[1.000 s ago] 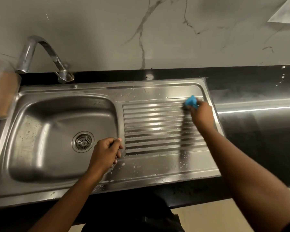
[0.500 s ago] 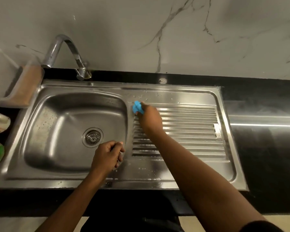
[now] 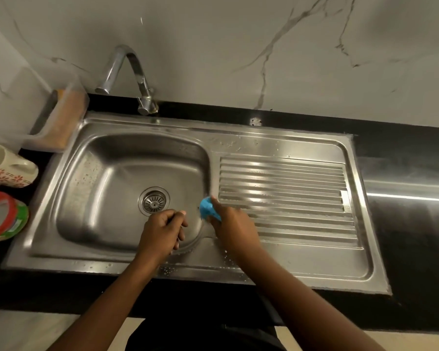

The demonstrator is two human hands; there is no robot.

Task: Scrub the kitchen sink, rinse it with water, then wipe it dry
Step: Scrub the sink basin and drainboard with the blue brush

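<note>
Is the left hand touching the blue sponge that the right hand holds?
Apart. The head view shows a strip of the bare steel sink between the left hand and the blue sponge, which the right hand grips.

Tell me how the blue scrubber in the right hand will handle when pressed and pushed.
Probably soft and light: the right hand pinches the blue scrubber at its fingertips, and it looks bunched. Likely slippery too, since soapy droplets dot the sink rim nearby.
</note>
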